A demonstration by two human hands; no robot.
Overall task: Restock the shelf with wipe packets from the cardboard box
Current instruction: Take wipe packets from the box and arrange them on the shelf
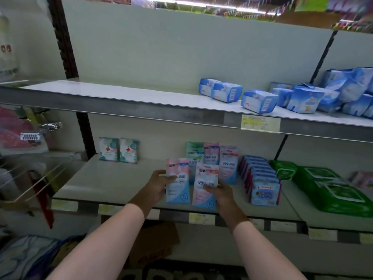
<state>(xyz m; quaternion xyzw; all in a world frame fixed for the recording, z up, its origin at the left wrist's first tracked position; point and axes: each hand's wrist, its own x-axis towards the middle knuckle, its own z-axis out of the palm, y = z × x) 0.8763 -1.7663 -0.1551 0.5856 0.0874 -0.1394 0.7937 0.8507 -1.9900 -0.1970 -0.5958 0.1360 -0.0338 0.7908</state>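
1. Both hands are up at the lower shelf (125,174), each with a wipe packet standing upright near the front edge.
2. The left hand (159,183) has its fingers curled round the left side of a pink-and-blue packet (178,180), thumb across the front.
3. The right hand (221,191) grips a second pink-and-blue packet (204,187) from its right edge, fingers wrapped round it; this packet stands just beside the first, at its 3 o'clock.
4. Behind the two held packets, toward 12 o'clock, more pink-and-blue packets (228,164) stand in a row with a green-topped packet (194,151) at their left.
5. At 10 o'clock from the hands, two red-cross packets (119,149) stand against the shelf back, well apart from the rest.
6. At 3 o'clock, a file of blue wipe packs (262,184) runs front to back, then flat green wipe packs (333,190) further right.
7. On the upper shelf (113,93), at 1 o'clock, blue-and-white packs (259,101) lie loosely.
8. The cardboard box (155,245) sits low in shadow under the shelf, between the forearms.
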